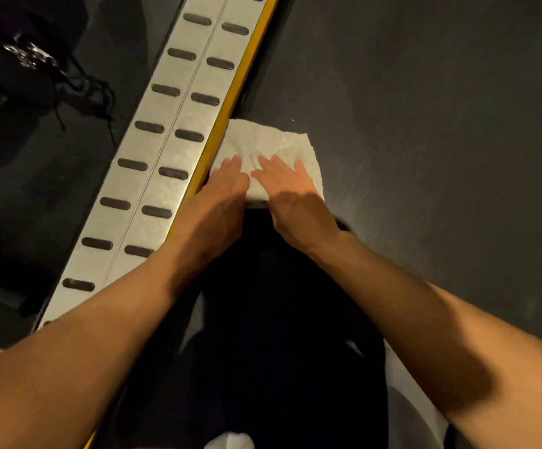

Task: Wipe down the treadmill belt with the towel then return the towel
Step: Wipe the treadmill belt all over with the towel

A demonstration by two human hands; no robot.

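Note:
A white folded towel (263,140) lies flat on the dark treadmill belt (409,108), against the belt's left edge. My left hand (217,202) presses on the towel's near left part with its fingers straight. My right hand (290,196) lies beside it, fingers straight and flat on the towel's near right part. The two hands sit close together, fingertips pointing away from me. The towel's near edge is hidden under my palms.
A yellow strip (230,102) borders the belt on the left, beside a silver side rail (165,131) with dark oval grip pads. A dark bag with cords and a shiny buckle (33,59) lies on the floor at far left. My dark-clothed legs (279,319) are below my hands.

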